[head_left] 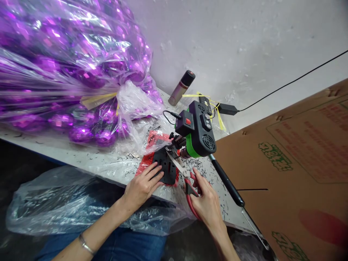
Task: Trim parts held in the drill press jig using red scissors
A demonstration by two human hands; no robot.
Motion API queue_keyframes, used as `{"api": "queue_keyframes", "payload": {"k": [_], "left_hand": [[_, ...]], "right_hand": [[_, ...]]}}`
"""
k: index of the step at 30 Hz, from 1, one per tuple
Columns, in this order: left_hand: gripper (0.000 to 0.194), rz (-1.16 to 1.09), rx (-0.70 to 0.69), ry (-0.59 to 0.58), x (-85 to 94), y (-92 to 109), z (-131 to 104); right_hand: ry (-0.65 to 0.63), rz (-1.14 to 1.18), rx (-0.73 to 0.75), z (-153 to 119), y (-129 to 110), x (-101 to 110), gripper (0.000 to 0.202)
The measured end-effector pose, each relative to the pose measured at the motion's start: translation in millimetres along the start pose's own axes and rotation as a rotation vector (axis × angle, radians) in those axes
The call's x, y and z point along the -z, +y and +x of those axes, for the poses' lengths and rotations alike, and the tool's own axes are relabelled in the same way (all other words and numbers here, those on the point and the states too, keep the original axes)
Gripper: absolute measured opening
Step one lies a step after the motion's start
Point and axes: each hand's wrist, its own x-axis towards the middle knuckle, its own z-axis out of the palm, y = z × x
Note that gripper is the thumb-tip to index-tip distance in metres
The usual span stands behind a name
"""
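My right hand [206, 199] is closed round the red and black handles of a pair of scissors [189, 194]. The blades point up and left, toward the foot of a black and green machine [202, 130] with a red switch. On the machine's flat black base plate [165, 170] lies my left hand [143, 186], palm down with fingers stretched out. Under the plate is a red mat [145, 163]. The scissor tips reach the area beneath the machine's head, where a scrap of clear plastic [156, 146] hangs over; what they touch is unclear.
Clear bags of shiny purple faceted balls [89, 83] fill the left of the table [126, 172]. Black clippings lie scattered over it. Behind the machine stand a capped bottle [181, 88] and a cable adapter [227, 109]. A large cardboard box [285, 163] borders the right; a black-handled lever [228, 181] sticks out beside it.
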Motion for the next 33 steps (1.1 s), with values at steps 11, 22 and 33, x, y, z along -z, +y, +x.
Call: {"api": "queue_keyframes", "payload": {"k": [11,22,33], "left_hand": [[0.026,-0.02,0.003,-0.001,0.3,0,0],[0.026,-0.016,0.006,0.006,-1.1,0,0],[0.026,-0.03,0.014,0.0,-0.8,0,-1]], "right_hand": [[0.013,0.029,-0.003,8,-9,5,0.057],[0.019,0.047,0.036,11,-6,1,0.065],[0.088,0.03,-0.012,0,-12,-10,0.069]]}}
